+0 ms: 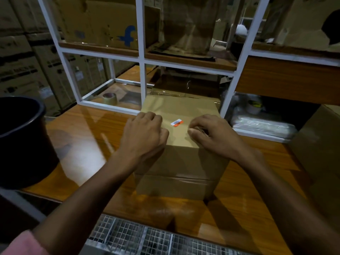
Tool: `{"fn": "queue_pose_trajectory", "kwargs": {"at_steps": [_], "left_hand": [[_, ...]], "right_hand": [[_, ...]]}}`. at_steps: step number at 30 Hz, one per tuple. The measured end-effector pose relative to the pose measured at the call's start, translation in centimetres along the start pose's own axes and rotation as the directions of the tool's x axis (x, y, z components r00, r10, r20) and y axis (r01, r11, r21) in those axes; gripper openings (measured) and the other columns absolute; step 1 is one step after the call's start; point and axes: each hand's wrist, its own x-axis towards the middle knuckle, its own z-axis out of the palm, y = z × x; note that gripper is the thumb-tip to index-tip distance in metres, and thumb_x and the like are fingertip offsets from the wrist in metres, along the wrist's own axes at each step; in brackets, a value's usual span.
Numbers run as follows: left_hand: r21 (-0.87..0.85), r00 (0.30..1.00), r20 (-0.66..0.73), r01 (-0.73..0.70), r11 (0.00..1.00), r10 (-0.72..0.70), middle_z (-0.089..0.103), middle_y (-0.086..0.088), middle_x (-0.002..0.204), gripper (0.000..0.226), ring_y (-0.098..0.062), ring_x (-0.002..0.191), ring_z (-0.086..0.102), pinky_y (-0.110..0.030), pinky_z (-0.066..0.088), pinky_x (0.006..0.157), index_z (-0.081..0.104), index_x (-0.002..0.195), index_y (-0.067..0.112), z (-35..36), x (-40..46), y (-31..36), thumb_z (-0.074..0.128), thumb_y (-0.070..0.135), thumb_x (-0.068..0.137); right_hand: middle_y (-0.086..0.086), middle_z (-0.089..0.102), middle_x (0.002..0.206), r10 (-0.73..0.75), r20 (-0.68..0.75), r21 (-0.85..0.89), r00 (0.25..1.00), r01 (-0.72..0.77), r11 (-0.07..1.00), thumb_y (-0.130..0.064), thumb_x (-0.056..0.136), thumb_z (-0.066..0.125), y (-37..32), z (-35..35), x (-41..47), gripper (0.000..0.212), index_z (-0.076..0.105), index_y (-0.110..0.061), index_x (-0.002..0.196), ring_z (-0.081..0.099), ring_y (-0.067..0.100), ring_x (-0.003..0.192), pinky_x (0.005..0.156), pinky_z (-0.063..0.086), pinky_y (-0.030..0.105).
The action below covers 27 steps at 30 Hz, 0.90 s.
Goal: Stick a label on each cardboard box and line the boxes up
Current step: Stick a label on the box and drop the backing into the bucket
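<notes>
A plain cardboard box (pixel 181 162) stands on the wooden table (pixel 82 144) right in front of me. A small white and orange barcode label (pixel 177 123) lies flat on the box's top, near its middle. My left hand (pixel 145 133) rests on the left part of the top with its fingers curled, nothing seen in it. My right hand (pixel 211 134) sits on the right part, thumb and fingers pinched on something small and pale that I cannot make out. Both hands flank the label without touching it.
A black bucket (pixel 22 140) stands at the table's left edge. A white metal shelf frame (pixel 141 52) rises behind the box, with a tape roll (pixel 109 98) at its base and cartons above. Another cardboard box (pixel 320 140) sits at the right. A wire grid (pixel 139 238) lies below the front edge.
</notes>
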Motion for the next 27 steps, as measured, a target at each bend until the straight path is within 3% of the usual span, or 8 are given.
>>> {"fn": "queue_pose_trajectory", "kwargs": {"at_steps": [5, 8, 12, 14, 18, 22, 27], "left_hand": [[-0.086, 1.0, 0.002, -0.004, 0.996, 0.004, 0.047, 0.0, 0.098, 0.028, -0.015, 0.09, 0.043, -0.032, 0.036, 0.074, 0.062, 0.11, 0.014, -1.2, 1.5, -3.0, 0.043, 0.032, 0.1], [-0.158, 0.999, 0.045, 0.011, 0.987, -0.004, 0.048, -0.001, 0.107, 0.015, -0.015, 0.091, 0.046, -0.029, 0.038, 0.071, 0.057, 0.11, 0.017, -1.2, 2.1, -3.7, 0.05, 0.026, 0.1], [-0.183, 0.998, 0.019, -0.05, 0.982, 0.054, 0.056, -0.004, 0.125, 0.025, -0.02, 0.108, 0.053, -0.035, 0.052, 0.083, 0.062, 0.124, 0.018, -0.4, 2.4, -4.3, 0.055, 0.02, 0.1], [-0.189, 0.994, 0.023, -0.104, 0.976, 0.111, 0.061, -0.005, 0.124, 0.025, -0.022, 0.109, 0.056, -0.038, 0.053, 0.086, 0.066, 0.121, 0.016, -0.2, 2.6, -4.2, 0.056, 0.012, 0.098], [-0.208, 0.99, -0.018, -0.14, 0.968, 0.14, 0.068, -0.002, 0.109, 0.02, -0.018, 0.094, 0.06, -0.033, 0.051, 0.076, 0.07, 0.111, 0.016, 0.1, 2.7, -4.4, 0.054, 0.013, 0.099], [-0.239, 0.989, -0.058, -0.147, 0.96, 0.137, 0.068, 0.0, 0.104, 0.023, -0.014, 0.085, 0.056, -0.027, 0.037, 0.068, 0.069, 0.11, 0.019, 0.2, 2.4, -4.5, 0.049, 0.024, 0.101], [-0.261, 0.992, -0.051, -0.125, 0.957, 0.115, 0.068, 0.001, 0.095, 0.026, -0.012, 0.075, 0.05, -0.025, 0.028, 0.058, 0.069, 0.102, 0.019, -0.1, 2.2, -4.6, 0.045, 0.028, 0.098]], "right_hand": [[-0.007, 0.067, 0.11, 0.036, -0.058, 0.083, 0.998, -0.031, 0.996, -0.036, 0.097, 0.064, -3.5, 1.8, 2.9, 0.024, 0.071, -0.023, 0.116, 0.058, 0.003, 0.096, 0.083, 0.051, 0.023], [-0.011, 0.066, 0.104, 0.072, -0.088, 0.083, 0.994, -0.064, 0.994, -0.034, 0.096, 0.066, -4.9, 2.9, 4.0, 0.017, 0.073, -0.025, 0.109, 0.057, -0.001, 0.092, 0.078, 0.045, 0.014], [-0.011, 0.066, 0.098, 0.114, -0.157, 0.08, 0.981, -0.102, 0.992, -0.029, 0.096, 0.067, -5.3, 3.2, 4.0, 0.012, 0.075, -0.024, 0.104, 0.057, 0.001, 0.089, 0.076, 0.046, 0.017], [-0.01, 0.066, 0.096, 0.121, -0.164, 0.075, 0.979, -0.11, 0.991, -0.028, 0.095, 0.067, -5.4, 3.1, 3.9, 0.012, 0.076, -0.023, 0.102, 0.058, 0.002, 0.088, 0.075, 0.049, 0.021], [-0.011, 0.064, 0.095, 0.111, -0.109, 0.063, 0.988, -0.105, 0.992, -0.033, 0.093, 0.069, -5.6, 2.7, 3.9, 0.014, 0.077, -0.025, 0.102, 0.058, 0.004, 0.088, 0.077, 0.054, 0.031], [-0.013, 0.064, 0.097, 0.116, -0.015, 0.071, 0.993, -0.114, 0.991, -0.04, 0.09, 0.072, -5.6, 1.8, 4.3, 0.017, 0.077, -0.028, 0.102, 0.059, 0.004, 0.089, 0.078, 0.056, 0.036], [-0.016, 0.063, 0.096, 0.091, 0.048, 0.041, 0.995, -0.093, 0.995, -0.04, 0.088, 0.074, -5.4, 1.3, 5.1, 0.016, 0.077, -0.031, 0.1, 0.059, 0.002, 0.089, 0.077, 0.056, 0.036]]}}
